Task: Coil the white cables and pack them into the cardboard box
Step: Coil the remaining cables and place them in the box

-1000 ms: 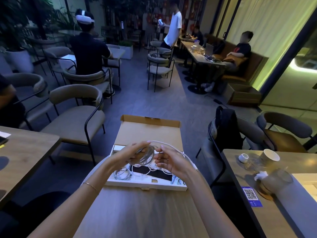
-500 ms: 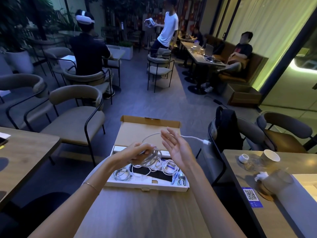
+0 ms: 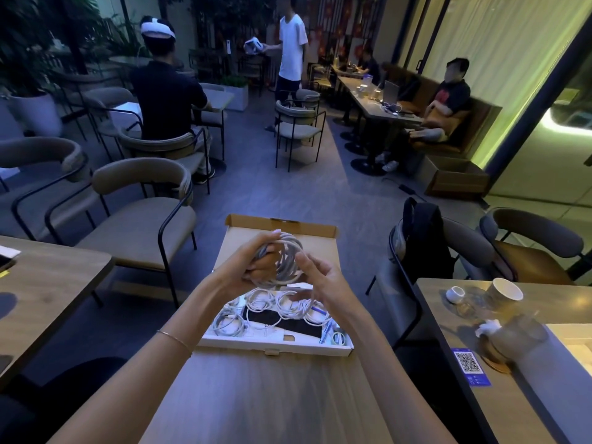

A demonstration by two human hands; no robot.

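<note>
In the head view, a coiled white cable (image 3: 285, 257) was held above the open cardboard box (image 3: 275, 342), which lay on the wooden tabletop (image 3: 256, 395) with its lid (image 3: 282, 230) folded back. The left hand (image 3: 253, 267) was closed around the left side of the coil, while the fingers (image 3: 304, 259) of the right hand (image 3: 320, 277) were pinched on its right edge. Several more coiled cables (image 3: 288, 304) were seen lying inside the box, beside a dark insert (image 3: 282, 322).

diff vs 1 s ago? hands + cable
The loose tail of the white cable, flung out to the right half a second ago, is now wound into the coil. The left hand still grips it, raised; the right hand closed back in. The cardboard box and packed coils unchanged.
</note>
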